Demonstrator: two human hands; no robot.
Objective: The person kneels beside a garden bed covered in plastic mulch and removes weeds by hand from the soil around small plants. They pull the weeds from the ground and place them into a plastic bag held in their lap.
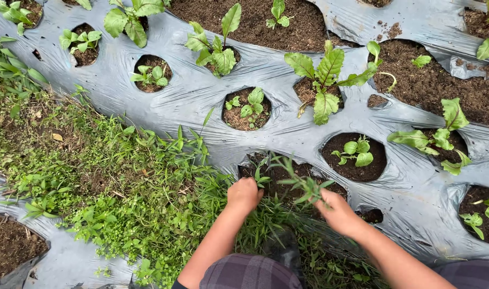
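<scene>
My left hand (244, 195) is closed around a clump of grassy weeds (258, 176) at the near edge of a torn hole in the grey plastic mulch sheet (191, 104). My right hand (336, 212) grips a thin leafy weed stem (303, 184) that rises from the same hole of dark soil (287, 176). Both forearms reach in from the bottom of the view. The fingertips of both hands are buried in the foliage.
Small leafy seedlings (358, 151) grow in round soil holes across the sheet, with larger plants (323, 80) farther back. A dense strip of weeds and grass (121, 187) runs along the sheet's near left side. Another mulch sheet (68, 259) lies at lower left.
</scene>
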